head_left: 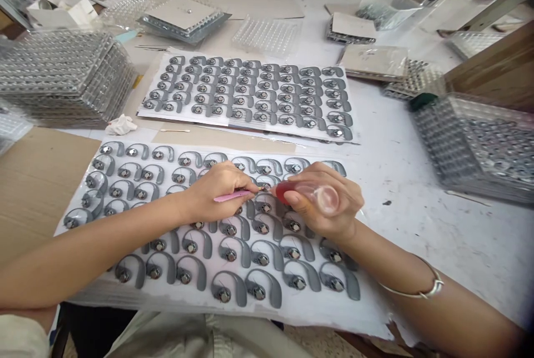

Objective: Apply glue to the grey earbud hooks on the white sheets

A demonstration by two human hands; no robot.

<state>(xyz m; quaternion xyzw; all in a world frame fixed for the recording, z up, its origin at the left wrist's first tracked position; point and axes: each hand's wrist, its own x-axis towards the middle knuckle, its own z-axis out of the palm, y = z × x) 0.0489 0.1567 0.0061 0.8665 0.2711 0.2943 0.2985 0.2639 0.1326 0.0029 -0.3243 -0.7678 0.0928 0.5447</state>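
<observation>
My left hand (219, 194) pinches a slim pink stick (231, 196), its tip reaching in among rows of grey ear-hook parts with round metal centres (225, 290). These lie on a white sheet (292, 313) in front of me. My right hand (323, 198) grips a small clear bottle (327, 198) with a red end (283, 193), held close to the stick's tip. Both hands hover over the parts and hide several of them. A second white sheet (200, 120) carries more such parts further ahead.
Stacks of clear blister trays (67, 77) rise at the left, and another stack (471, 147) stands at the right. A white wipe (120, 124) and a cotton swab (175, 130) lie between the sheets. Brown cardboard (37, 180) lies at the left.
</observation>
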